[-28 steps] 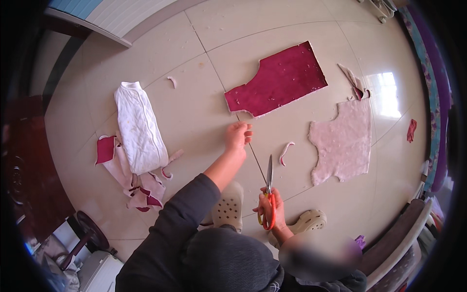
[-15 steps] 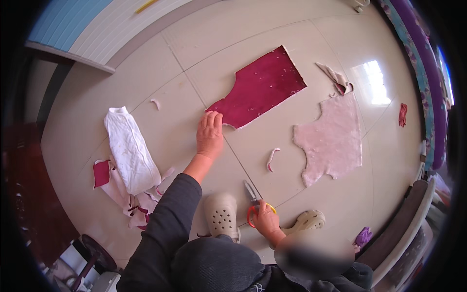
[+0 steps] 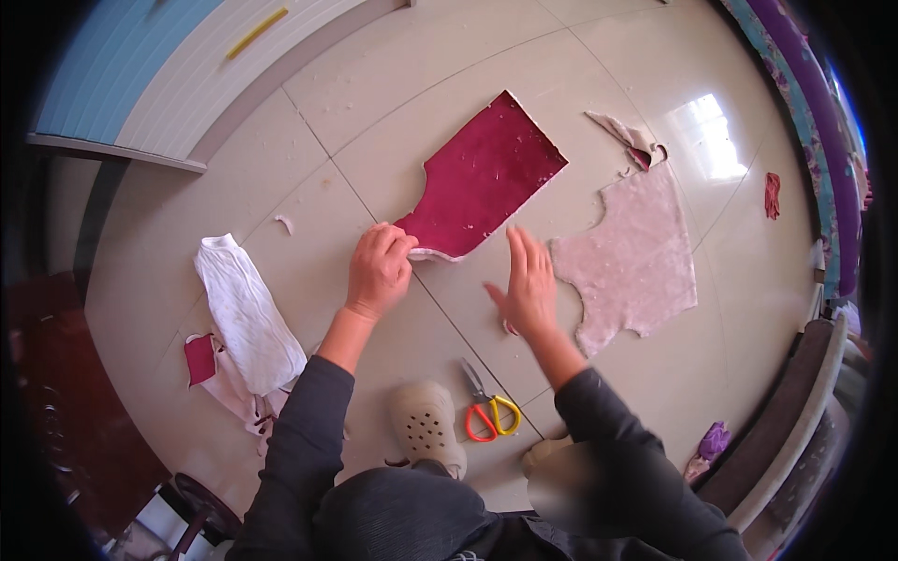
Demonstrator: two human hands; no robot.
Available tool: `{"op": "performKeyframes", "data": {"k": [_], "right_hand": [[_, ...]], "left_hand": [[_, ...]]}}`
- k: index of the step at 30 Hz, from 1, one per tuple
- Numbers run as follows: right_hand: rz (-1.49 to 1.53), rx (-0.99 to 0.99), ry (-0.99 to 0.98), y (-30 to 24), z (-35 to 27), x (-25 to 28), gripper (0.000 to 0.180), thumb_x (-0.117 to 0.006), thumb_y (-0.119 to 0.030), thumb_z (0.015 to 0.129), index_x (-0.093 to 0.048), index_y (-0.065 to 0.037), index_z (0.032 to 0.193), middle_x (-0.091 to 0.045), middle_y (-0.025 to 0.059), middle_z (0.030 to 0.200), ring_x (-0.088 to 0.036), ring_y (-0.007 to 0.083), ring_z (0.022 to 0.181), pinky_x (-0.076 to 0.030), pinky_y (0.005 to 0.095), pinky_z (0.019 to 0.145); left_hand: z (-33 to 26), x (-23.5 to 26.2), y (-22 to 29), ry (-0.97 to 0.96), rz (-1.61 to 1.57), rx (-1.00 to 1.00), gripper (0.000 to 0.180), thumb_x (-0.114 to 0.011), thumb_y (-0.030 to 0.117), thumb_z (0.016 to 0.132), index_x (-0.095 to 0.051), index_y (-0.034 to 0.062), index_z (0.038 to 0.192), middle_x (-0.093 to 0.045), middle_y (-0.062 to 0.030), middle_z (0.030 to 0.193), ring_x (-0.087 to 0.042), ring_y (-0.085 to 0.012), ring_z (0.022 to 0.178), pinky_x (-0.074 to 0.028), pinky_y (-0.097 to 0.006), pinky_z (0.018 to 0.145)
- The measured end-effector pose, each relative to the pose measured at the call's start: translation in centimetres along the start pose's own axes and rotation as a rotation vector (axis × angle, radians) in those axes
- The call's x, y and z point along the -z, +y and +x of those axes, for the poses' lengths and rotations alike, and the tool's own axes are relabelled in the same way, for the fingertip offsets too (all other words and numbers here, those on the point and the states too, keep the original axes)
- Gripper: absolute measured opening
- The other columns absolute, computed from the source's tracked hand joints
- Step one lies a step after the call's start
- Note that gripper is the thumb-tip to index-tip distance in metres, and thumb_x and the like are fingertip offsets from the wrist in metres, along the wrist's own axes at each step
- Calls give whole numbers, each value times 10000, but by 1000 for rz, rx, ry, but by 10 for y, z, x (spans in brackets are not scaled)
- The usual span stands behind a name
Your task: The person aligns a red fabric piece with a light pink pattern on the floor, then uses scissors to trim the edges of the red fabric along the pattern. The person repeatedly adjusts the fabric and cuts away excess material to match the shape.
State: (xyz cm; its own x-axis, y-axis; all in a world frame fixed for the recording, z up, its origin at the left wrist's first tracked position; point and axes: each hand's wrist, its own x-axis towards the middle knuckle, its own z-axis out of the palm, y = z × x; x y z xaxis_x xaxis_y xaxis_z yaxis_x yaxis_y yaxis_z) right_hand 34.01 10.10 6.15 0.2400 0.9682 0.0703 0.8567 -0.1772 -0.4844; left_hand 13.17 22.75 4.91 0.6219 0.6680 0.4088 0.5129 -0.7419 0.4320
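Observation:
A dark red cut piece of fabric (image 3: pixel 491 173) with a pale fuzzy edge lies on the tiled floor in front of me. Its near left corner is pinched in my left hand (image 3: pixel 379 269). My right hand (image 3: pixel 528 280) is open, fingers stretched forward, just off the near right edge of that piece and holding nothing. Scissors (image 3: pixel 486 404) with one red-orange and one yellow handle loop lie on the floor between my feet, blades pointing away. To the right of my right hand is a pale pink plush fabric piece (image 3: pixel 641 257), spread flat with curved cutouts.
At left lie a folded white garment (image 3: pixel 248 313) and pink and red fabric scraps (image 3: pixel 229 379). A rolled scrap (image 3: pixel 631 140) sits beyond the pink piece. Blue and white drawers (image 3: pixel 187 75) stand far left; a purple-edged bed (image 3: pixel 814 112) borders the right. My beige clog (image 3: pixel 427 425) is near the scissors.
My right hand has let go of the scissors, leaving them on the floor, and reached forward toward the red fabric. My left hand now pinches the fabric's corner.

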Motion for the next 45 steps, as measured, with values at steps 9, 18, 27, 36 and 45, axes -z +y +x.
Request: {"op": "performKeyframes", "data": {"k": [9, 18, 27, 36, 45], "right_hand": [[-6, 179, -7, 61, 73, -13, 518, -707, -37, 659, -563, -81, 1154, -553, 76, 1246, -499, 257, 1206, -311, 422, 1117], [666, -218, -494, 45, 111, 123, 176, -667, -68, 850, -634, 22, 997, -625, -10, 808, -555, 45, 754, -483, 222, 693], [-310, 201, -398, 60, 156, 76, 322, -664, -199, 840, -607, -29, 1107, -651, 125, 1024, -649, 246, 900, -502, 346, 812], [-89, -25, -310, 54, 110, 24, 331, -680, -189, 804, -577, -83, 1100, -566, 118, 1113, -575, 305, 1013, -477, 402, 843], [-161, -359, -93, 100, 103, -7, 736, -745, -189, 721, -394, -31, 1348, -532, 194, 1200, -548, 337, 1084, -468, 417, 902]], "left_hand": [[51, 70, 43, 2, -377, 149, 336, -526, -119, 707, -636, 44, 981, -568, -82, 915, -577, -212, 704, -491, -320, 604], [51, 117, 16, 60, -1130, 766, 319, -509, -40, 875, -553, 8, 1187, -593, -10, 1016, -549, -67, 852, -448, -203, 764], [-45, -3, -46, -91, -744, 1028, 401, -607, 17, 837, -499, -33, 1221, -630, -98, 1012, -607, -131, 831, -511, -289, 721], [-54, -35, -52, 22, -481, 1102, 389, -739, 128, 783, -556, 12, 1106, -656, -96, 917, -622, -160, 781, -512, -304, 696], [-52, -35, -49, 25, -589, 1140, 209, -717, 79, 770, -608, 15, 936, -633, -54, 786, -572, -123, 683, -482, -289, 636]]}}
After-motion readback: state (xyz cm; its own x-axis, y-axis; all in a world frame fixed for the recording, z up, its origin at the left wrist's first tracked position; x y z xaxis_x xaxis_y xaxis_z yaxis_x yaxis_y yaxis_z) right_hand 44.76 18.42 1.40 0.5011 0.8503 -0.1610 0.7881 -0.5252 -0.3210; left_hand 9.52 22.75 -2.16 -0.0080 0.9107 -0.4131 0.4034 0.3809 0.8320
